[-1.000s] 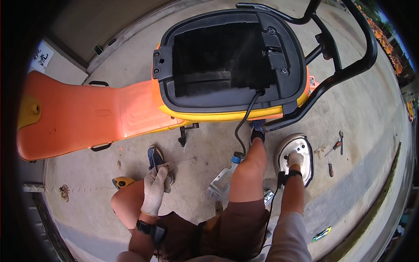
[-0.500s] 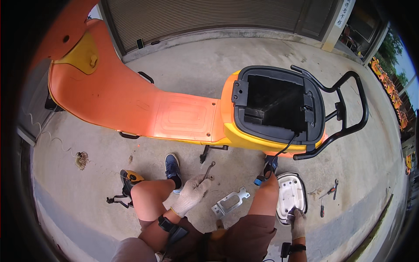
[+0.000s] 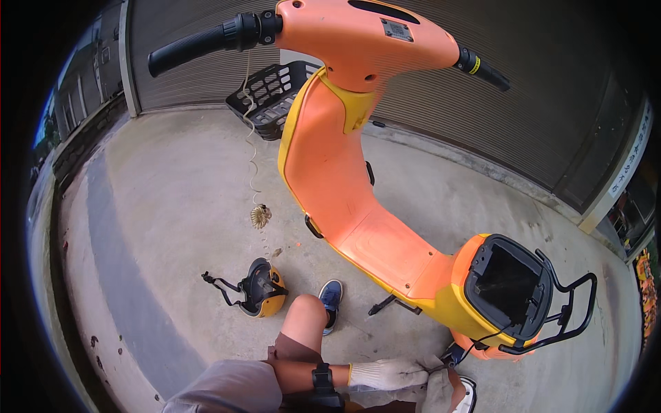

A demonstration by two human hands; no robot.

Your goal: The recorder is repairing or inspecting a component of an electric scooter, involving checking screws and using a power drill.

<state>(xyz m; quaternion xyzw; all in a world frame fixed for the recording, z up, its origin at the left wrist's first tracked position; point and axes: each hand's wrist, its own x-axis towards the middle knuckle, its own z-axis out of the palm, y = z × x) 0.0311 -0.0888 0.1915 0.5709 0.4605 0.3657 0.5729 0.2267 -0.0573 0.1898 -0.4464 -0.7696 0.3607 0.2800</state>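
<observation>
Holds left hand (image 3: 396, 374) beside right hand (image 3: 436, 392), with fingers too hidden to call spread or pinching, below and left of cable (image 3: 476, 341) slanting from scooter (image 3: 385, 249) toward nearer right hand.

The view looks down and outward from the person's head, through the left of two fisheye cameras worn side by side — angled so that the left forearm (image 3: 295, 376) and left knee (image 3: 306, 316) fall in its lower part. It takes in the scooter (image 3: 389, 251) slantwise, with the handlebar (image 3: 368, 43) large at the top, and reaches the shutter (image 3: 537, 120) beyond. Straight edges bow toward the rim.
</observation>
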